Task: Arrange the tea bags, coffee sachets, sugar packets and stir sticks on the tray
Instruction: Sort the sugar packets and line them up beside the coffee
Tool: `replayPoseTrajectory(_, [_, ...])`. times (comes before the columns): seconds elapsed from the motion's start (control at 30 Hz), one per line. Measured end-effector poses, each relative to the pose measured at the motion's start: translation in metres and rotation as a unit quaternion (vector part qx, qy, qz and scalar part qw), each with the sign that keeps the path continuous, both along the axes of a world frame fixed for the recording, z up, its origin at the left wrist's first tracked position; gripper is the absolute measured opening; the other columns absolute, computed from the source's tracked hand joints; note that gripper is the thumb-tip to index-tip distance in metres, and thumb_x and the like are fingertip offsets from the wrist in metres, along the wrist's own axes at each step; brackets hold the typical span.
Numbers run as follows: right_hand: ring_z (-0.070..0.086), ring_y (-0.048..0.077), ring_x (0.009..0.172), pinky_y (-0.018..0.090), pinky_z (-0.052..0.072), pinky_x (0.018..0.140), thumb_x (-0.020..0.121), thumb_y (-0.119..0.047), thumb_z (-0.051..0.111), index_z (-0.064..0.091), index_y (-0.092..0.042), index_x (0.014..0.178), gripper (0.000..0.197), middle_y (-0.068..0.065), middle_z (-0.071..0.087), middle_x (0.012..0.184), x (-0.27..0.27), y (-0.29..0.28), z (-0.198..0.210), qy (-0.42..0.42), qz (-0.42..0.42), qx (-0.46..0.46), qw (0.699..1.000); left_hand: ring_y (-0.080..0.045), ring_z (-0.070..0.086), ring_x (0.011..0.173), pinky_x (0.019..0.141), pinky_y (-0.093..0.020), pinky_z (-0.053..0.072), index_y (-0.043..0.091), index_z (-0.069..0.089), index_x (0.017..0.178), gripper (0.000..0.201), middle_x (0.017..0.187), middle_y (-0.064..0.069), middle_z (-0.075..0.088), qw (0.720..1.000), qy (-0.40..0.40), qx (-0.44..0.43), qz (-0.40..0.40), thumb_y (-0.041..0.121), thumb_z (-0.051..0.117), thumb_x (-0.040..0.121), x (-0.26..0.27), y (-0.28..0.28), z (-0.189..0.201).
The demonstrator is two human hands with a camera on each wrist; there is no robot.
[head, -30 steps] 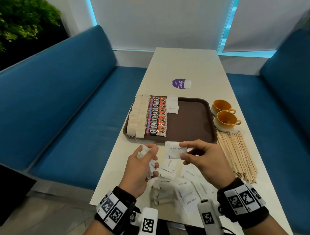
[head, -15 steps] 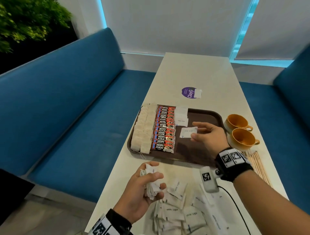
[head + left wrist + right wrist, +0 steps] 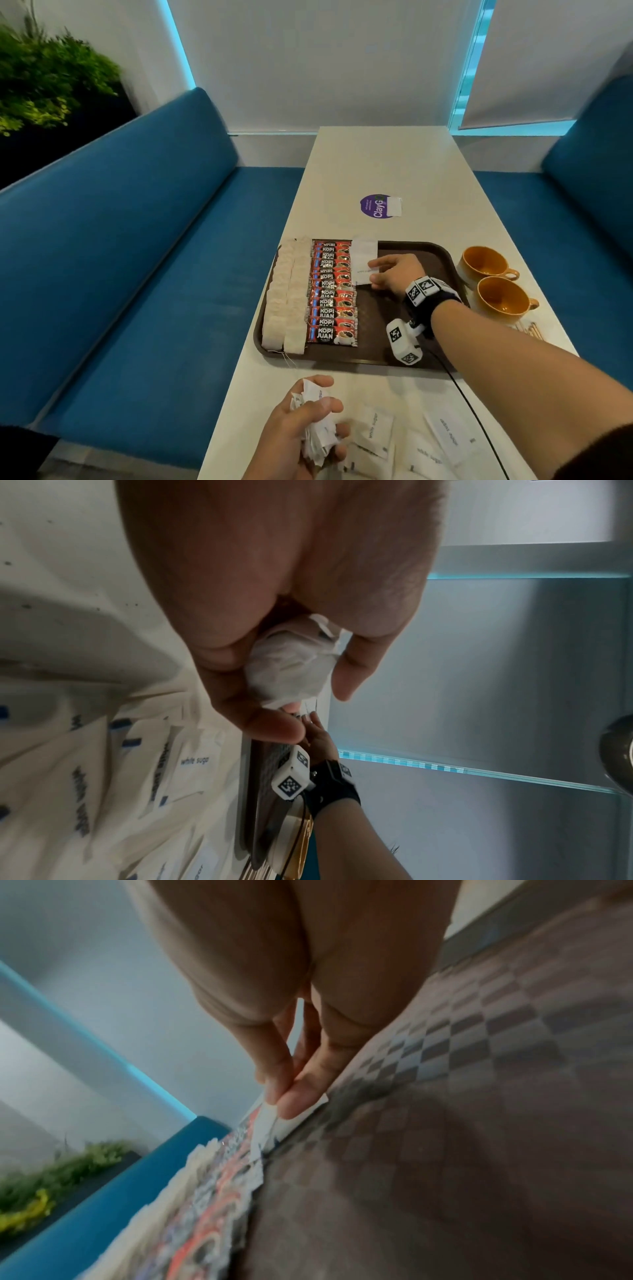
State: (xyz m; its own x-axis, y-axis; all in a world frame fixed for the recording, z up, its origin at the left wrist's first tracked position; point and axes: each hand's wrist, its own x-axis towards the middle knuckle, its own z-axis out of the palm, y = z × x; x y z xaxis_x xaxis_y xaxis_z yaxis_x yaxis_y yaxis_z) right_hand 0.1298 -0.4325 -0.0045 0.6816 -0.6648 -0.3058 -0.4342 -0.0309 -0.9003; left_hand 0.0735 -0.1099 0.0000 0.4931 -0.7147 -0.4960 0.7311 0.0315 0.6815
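A brown tray (image 3: 416, 356) holds two columns of white tea bags (image 3: 286, 298), a column of red coffee sachets (image 3: 331, 294) and a short column of white sugar packets (image 3: 364, 251) beside them. My right hand (image 3: 390, 275) reaches over the tray and pinches one sugar packet (image 3: 363, 275) (image 3: 270, 1123) between thumb and fingers, low against that column. My left hand (image 3: 308, 425) stays near the table's front edge and grips a crumpled bunch of sugar packets (image 3: 317, 428) (image 3: 291, 666). Loose sugar packets (image 3: 373, 430) lie on the table by it. Stir sticks (image 3: 532, 330) show at the right.
Two orange cups (image 3: 501, 301) stand right of the tray, close to my right forearm. A purple round sticker (image 3: 375, 205) lies farther up the white table (image 3: 394, 161). Blue benches (image 3: 113, 274) run along both sides. A plant (image 3: 44, 89) sits at the far left.
My right hand has carried one sugar packet from the front of the table forward over the tray and down to the sugar column. The left hand has kept its bunch.
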Motion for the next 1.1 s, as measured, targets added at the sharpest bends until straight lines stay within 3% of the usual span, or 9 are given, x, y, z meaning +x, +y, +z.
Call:
replayPoseTrajectory(0.13, [0.068, 0.015, 0.064, 0.024, 0.06, 0.06, 0.082, -0.001, 0.082, 0.077, -0.023, 0.087, 0.023, 0.005, 0.072, 0.101, 0.013, -0.002, -0.009, 0.086, -0.006, -0.107, 0.99, -0.046, 0.063, 0.083, 0.07, -0.046, 0.049, 0.006, 0.072, 0.107, 0.067, 0.097, -0.028, 0.068, 0.999, -0.019, 0.029, -0.002, 0.016, 0.095, 0.045, 0.006, 0.002, -0.011])
replayPoseTrajectory(0.27, [0.067, 0.018, 0.099, 0.024, 0.051, 0.079, 0.082, -0.01, 0.083, 0.08, -0.024, 0.092, 0.018, 0.003, 0.071, 0.114, 0.017, -0.003, -0.014, 0.134, 0.024, -0.177, 0.975, -0.046, 0.06, 0.102, 0.089, -0.05, 0.041, 0.016, 0.078, 0.099, 0.079, 0.102, -0.025, 0.072, 0.997, -0.035, 0.061, 0.006, 0.038, 0.103, 0.027, 0.008, 0.0, -0.015])
replayPoseTrajectory(0.37, [0.066, 0.019, 0.105, 0.022, 0.047, 0.078, 0.083, -0.01, 0.083, 0.08, -0.022, 0.097, 0.02, 0.003, 0.068, 0.112, 0.018, -0.004, -0.015, 0.139, 0.031, -0.182, 0.973, -0.05, 0.062, 0.106, 0.089, -0.05, 0.041, 0.016, 0.076, 0.103, 0.077, 0.103, -0.024, 0.072, 0.997, -0.038, 0.068, 0.006, 0.036, 0.102, 0.034, 0.007, -0.002, -0.013])
replayPoseTrajectory(0.47, [0.067, 0.015, 0.087, 0.02, 0.05, 0.067, 0.081, -0.009, 0.085, 0.078, -0.023, 0.098, 0.023, 0.0, 0.071, 0.101, 0.014, -0.008, -0.011, 0.124, 0.034, -0.176, 0.976, -0.051, 0.066, 0.09, 0.077, -0.046, 0.049, 0.007, 0.071, 0.111, 0.073, 0.1, -0.026, 0.07, 0.999, -0.019, 0.047, 0.003, 0.019, 0.094, 0.043, 0.006, 0.0, -0.008])
replayPoseTrajectory(0.57, [0.07, 0.015, 0.084, 0.03, 0.06, 0.078, 0.078, -0.012, 0.087, 0.076, -0.026, 0.092, 0.023, 0.001, 0.075, 0.099, 0.006, -0.012, 0.001, 0.094, 0.023, -0.175, 0.98, -0.048, 0.067, 0.078, 0.062, -0.042, 0.053, 0.001, 0.067, 0.113, 0.069, 0.095, -0.027, 0.068, 1.0, 0.022, 0.008, -0.003, 0.007, 0.085, 0.047, 0.0, 0.0, 0.003])
replayPoseTrajectory(0.67, [0.066, 0.012, 0.088, 0.024, 0.052, 0.077, 0.081, -0.011, 0.084, 0.076, -0.023, 0.098, 0.022, -0.002, 0.073, 0.099, -0.01, -0.007, 0.024, 0.059, 0.024, -0.188, 0.98, -0.046, 0.065, 0.072, 0.059, -0.043, 0.056, -0.001, 0.068, 0.108, 0.054, 0.097, -0.026, 0.064, 0.998, 0.044, -0.035, 0.009, -0.004, 0.072, 0.054, -0.007, 0.001, 0.011])
replayPoseTrajectory(0.8, [0.065, 0.011, 0.077, 0.026, 0.055, 0.072, 0.083, -0.015, 0.081, 0.077, -0.023, 0.095, 0.015, 0.008, 0.072, 0.088, -0.049, 0.021, 0.061, -0.003, 0.063, -0.188, 0.98, -0.05, 0.068, 0.081, 0.061, -0.045, 0.06, 0.004, 0.074, 0.102, 0.049, 0.102, -0.023, 0.06, 0.997, 0.024, -0.07, 0.022, -0.009, 0.056, 0.058, -0.015, 0.004, 0.019])
replayPoseTrajectory(0.93, [0.062, 0.013, 0.064, 0.036, 0.059, 0.072, 0.087, -0.017, 0.078, 0.077, -0.021, 0.093, 0.007, 0.018, 0.072, 0.087, -0.105, 0.063, 0.085, -0.054, 0.149, -0.152, 0.976, -0.056, 0.066, 0.105, 0.076, -0.054, 0.061, 0.01, 0.066, 0.124, 0.062, 0.11, -0.028, 0.065, 0.995, 0.015, -0.101, 0.02, -0.011, 0.055, 0.067, -0.026, 0.009, 0.032])
replayPoseTrajectory(1.1, [0.066, 0.016, 0.07, 0.036, 0.06, 0.073, 0.092, -0.026, 0.074, 0.076, -0.017, 0.098, 0.011, 0.011, 0.074, 0.088, -0.163, 0.107, 0.088, -0.058, 0.231, -0.105, 0.966, -0.052, 0.063, 0.115, 0.086, -0.058, 0.057, 0.0, 0.054, 0.134, 0.058, 0.127, -0.03, 0.064, 0.994, -0.032, -0.101, -0.008, -0.005, 0.066, 0.077, -0.043, 0.015, 0.043])
